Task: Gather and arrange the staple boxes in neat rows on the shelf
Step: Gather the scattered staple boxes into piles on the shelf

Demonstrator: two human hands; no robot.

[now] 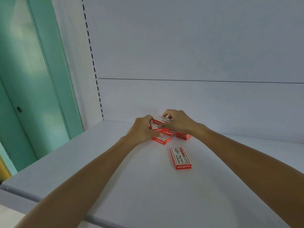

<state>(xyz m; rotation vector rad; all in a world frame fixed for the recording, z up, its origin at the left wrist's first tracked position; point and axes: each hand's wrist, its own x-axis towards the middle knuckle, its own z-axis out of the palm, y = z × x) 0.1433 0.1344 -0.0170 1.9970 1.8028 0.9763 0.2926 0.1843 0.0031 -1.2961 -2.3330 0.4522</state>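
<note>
L hand (141,131) and R hand (178,122) met over a small pile (157,129) of red-and-white staple boxes, both arms stretched fwd across the white shelf (131,181).

R hand: fingers curled down over the top box (162,120), pinching it from the far side and R end; narrow grip, knuckles up. Top box sat tilted on the others, printed face up.

L hand: fingers curled in vs. the pile's L end, thumb side low. It gripped the pile there, but which box exactly couldn't be told; fingertips hidden behind the hand.

Just under and in front of L hand's fingers lay the front-left box (162,140), flat, red edge toward the camera. Btwn the two hands, a middle box (168,132) showed only its red edge, wedged under the pile. Below R wrist a right box (183,136) poked out, mostly covered by the wrist.

Well nearer the person than either hand, closer to R forearm, a lone box (180,157) lay flat, apart from the rest, long side running away from the camera.

Beyond the hands: white back panel (181,46). Far L of L hand: slotted upright (92,55), then a green door frame (41,63).
</note>
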